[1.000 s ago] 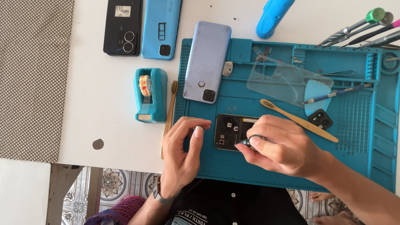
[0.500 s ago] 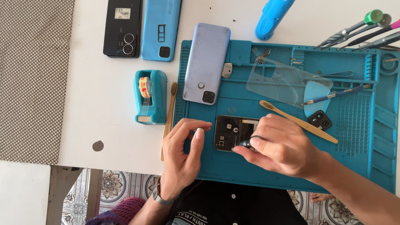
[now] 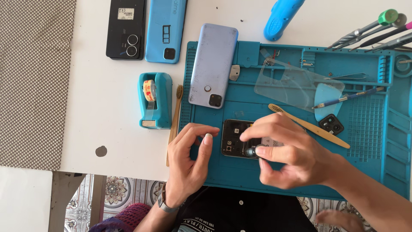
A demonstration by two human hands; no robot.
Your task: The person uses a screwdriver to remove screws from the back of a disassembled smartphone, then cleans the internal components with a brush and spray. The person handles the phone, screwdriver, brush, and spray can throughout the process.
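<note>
An opened black phone with exposed camera modules (image 3: 234, 138) lies on the blue silicone repair mat (image 3: 300, 172). Right hand (image 3: 287, 154) pinches a small dark screwdriver (image 3: 251, 151) against it; left hand (image 3: 189, 163), fingers curled and holding nothing, touches the phone's edge.

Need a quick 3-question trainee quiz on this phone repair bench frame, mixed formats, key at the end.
1. True or false: the right hand pinches a small dark-tipped tool over the opened phone.
2. Which lies on the blue mat? A) black phone B) lilac phone C) tape dispenser
3. Fill in: the left hand rests at the opened phone's ____ edge.

Key: 1 true; 2 B; 3 left
</note>
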